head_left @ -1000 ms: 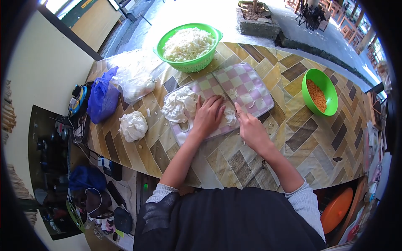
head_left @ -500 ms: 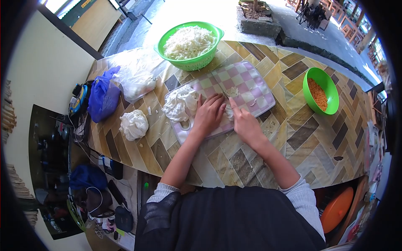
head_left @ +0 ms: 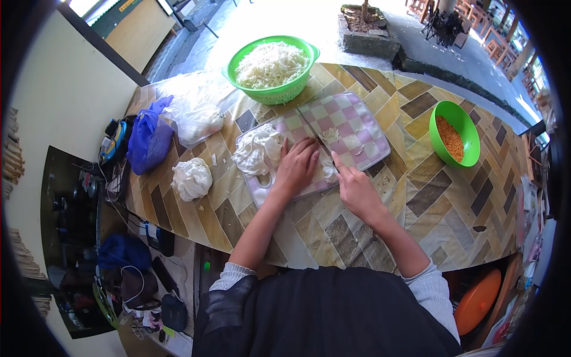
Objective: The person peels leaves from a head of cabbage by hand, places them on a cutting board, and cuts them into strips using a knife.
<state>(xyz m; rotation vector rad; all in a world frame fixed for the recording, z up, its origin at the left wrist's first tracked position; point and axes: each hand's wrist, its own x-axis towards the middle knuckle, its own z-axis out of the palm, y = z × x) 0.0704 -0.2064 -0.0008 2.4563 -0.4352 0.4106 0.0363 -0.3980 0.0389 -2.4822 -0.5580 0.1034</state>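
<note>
A knife (head_left: 310, 126) is held in my right hand (head_left: 358, 189), its blade pointing away from me over the pink-and-white checkered cutting board (head_left: 372, 146). My left hand (head_left: 297, 163) lies beside the blade, fingers bent and pressed together over a pale vegetable piece (head_left: 326, 169) that they mostly hide. Thin pale shreds (head_left: 331, 135) lie to the right of the blade. A crumpled white bundle (head_left: 258, 150), seemingly plastic, sits on the board's left part, touching or close to my left hand.
A green colander (head_left: 276, 95) heaped with white shreds stands behind the board. At right is a green bowl (head_left: 437, 143) of orange bits. Leftward lie another white bundle (head_left: 192, 179), a clear plastic bag (head_left: 193, 119) and a blue bag (head_left: 146, 140).
My right hand has moved slightly right and toward me with the knife, and more of the blade shows. My left hand stays nearly in place.
</note>
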